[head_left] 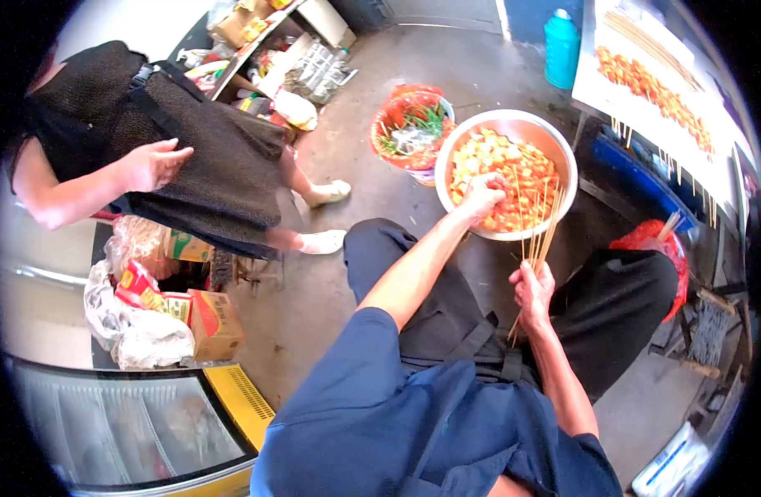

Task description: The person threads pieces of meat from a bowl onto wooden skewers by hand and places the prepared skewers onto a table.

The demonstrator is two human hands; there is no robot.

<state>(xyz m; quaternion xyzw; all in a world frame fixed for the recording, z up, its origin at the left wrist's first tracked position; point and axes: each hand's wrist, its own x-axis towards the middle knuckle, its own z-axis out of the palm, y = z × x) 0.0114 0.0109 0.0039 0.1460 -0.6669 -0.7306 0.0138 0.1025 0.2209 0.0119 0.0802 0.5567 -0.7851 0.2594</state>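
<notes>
We hold our right hand (533,291) upright, fingers clamped on thin skewers (538,246) fanning out above them. Our left arm reaches forward, the left hand (483,200) curled over the bowl (541,132), food chunks (482,157) beyond its fingers; whether these grip anything, we cannot tell.

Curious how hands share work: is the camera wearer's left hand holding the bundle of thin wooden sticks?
No, the right hand holds the sticks, while the left hand is over the round metal bowl.
</notes>
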